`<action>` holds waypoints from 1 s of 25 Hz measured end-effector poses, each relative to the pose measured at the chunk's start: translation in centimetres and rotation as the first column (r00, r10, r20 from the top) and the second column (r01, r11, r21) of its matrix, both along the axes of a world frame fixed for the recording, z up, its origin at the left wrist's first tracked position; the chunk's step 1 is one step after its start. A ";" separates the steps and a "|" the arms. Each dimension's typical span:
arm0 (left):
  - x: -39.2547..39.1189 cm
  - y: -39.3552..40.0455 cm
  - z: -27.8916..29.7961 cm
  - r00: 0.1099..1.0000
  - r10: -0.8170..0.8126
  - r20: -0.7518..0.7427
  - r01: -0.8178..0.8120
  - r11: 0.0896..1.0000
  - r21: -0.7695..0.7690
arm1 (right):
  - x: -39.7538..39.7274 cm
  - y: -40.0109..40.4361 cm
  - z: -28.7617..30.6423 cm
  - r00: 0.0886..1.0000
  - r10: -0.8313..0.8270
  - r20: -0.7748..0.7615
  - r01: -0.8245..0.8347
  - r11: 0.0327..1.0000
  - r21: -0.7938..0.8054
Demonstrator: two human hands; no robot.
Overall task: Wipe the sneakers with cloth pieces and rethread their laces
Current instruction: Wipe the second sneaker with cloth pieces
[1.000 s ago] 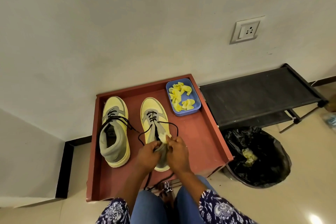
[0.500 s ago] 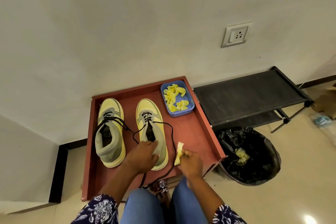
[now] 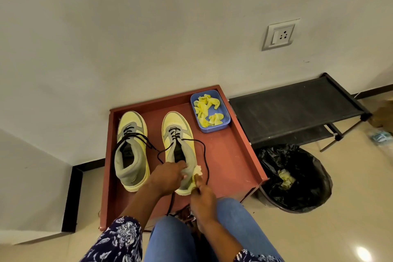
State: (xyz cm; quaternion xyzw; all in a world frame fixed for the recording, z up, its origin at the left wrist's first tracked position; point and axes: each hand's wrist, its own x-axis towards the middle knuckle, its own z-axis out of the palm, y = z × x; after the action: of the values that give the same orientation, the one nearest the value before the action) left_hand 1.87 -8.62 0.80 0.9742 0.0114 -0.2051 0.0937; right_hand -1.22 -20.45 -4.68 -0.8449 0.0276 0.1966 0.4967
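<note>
Two yellow-and-grey sneakers stand side by side on a red worktop (image 3: 229,155), toes toward the wall. The left hand (image 3: 168,176) grips the heel collar of the right sneaker (image 3: 179,134); the right hand (image 3: 202,195) pinches a yellow cloth piece (image 3: 196,173) against that heel's outer side. The left sneaker (image 3: 130,144) rests untouched. Loose black laces (image 3: 205,155) trail over the worktop. A blue tray (image 3: 223,117) of cloth pieces sits at the far right corner.
</note>
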 end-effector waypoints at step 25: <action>0.9 -0.2 -1.3 0.972 0.231 0.037 -0.214 0.944 -0.250 | 1.6 1.4 -0.6 0.899 -0.413 -0.144 0.429 0.897 0.109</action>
State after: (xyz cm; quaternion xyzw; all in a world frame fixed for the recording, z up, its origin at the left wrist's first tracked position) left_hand 2.75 -8.79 -0.55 0.9540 0.0928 -0.1606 0.2357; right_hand 0.35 -19.03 -5.24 -0.7694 0.2253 0.1347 0.5824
